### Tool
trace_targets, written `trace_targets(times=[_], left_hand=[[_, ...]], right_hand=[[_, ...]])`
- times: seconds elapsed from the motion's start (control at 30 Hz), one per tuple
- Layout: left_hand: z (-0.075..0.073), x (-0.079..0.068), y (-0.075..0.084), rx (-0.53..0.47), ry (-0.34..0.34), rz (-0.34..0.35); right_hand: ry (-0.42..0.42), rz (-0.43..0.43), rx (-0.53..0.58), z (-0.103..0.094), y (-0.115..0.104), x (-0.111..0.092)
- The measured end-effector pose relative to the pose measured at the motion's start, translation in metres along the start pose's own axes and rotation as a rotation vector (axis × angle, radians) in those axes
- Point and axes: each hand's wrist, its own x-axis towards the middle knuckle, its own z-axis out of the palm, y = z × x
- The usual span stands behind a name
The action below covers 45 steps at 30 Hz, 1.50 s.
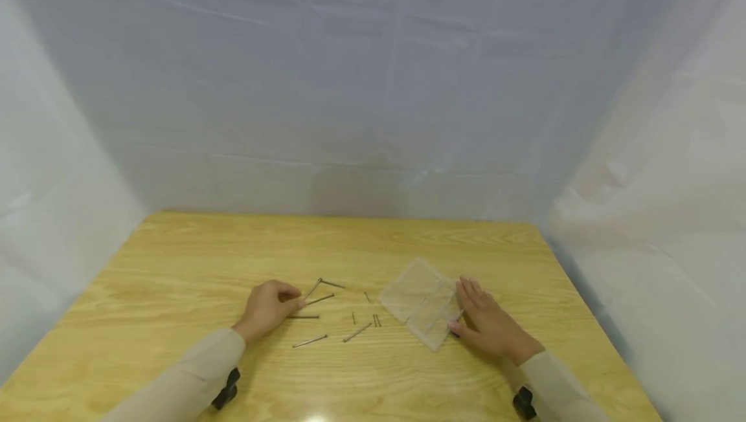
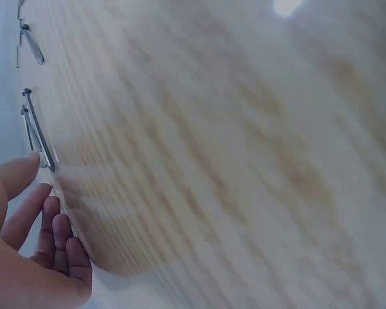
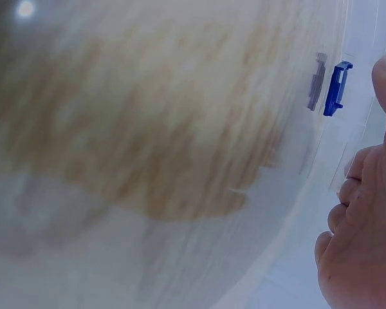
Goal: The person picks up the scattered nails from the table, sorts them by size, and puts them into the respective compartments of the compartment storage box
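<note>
There are six long nails [image 1: 309, 342], four short nails [image 1: 353, 318], one clear plastic box [image 1: 412, 289] and one table [image 1: 175, 266].

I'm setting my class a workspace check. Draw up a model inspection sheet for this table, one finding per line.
Surface: yellow wood-grain tabletop, with bright glare near the front edge.
Job's things: long grey metal nails and short thin metal nails, loose at various angles; clear plastic hinged box, lying open, with a blue plastic latch.
Clutter: nothing seen.
Left hand: thumb and forefinger apart, beside the ends of long nails.
Right hand: fingers extended at the box's right side; pressure on it cannot be judged.
Cables: nothing seen.
Surroundings: pale, creased sheeting behind the table and at both sides.
</note>
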Motion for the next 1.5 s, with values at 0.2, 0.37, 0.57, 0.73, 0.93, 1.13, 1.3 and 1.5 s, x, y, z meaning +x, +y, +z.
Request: trace_targets(times=[0.2,0.37,0.57,0.73,0.93,1.13,1.3,1.5], left_hand=[[0.002,0.004,0.004,0.022,0.017,0.015],[0.004,0.007,0.008,0.056,0.020,-0.006],[0.007,0.008,0.009,0.053,0.038,-0.012],[0.008,0.009,0.010,0.050,0.056,-0.010],[0.008,0.010,0.010,0.062,0.059,-0.043],[0.009,0.012,0.009,0.080,0.059,-0.058],[0.010,0.011,0.006,0.093,0.054,-0.050],[0.009,0.009,0.006,0.112,0.020,-0.042]], right_hand=[[-0.015,-0.006,-0.025,-0.001,0.001,0.000],[-0.017,-0.023,-0.053,-0.006,0.000,-0.002],[-0.031,-0.034,-0.091,-0.009,-0.003,-0.004],[-0.041,-0.031,-0.087,-0.009,-0.005,-0.004],[-0.042,-0.028,-0.086,-0.011,-0.007,-0.003],[-0.044,-0.027,-0.079,-0.010,-0.007,-0.002],[-0.045,-0.029,-0.070,-0.008,-0.007,-0.001],[-0.051,-0.026,-0.065,-0.007,-0.008,0.000]])
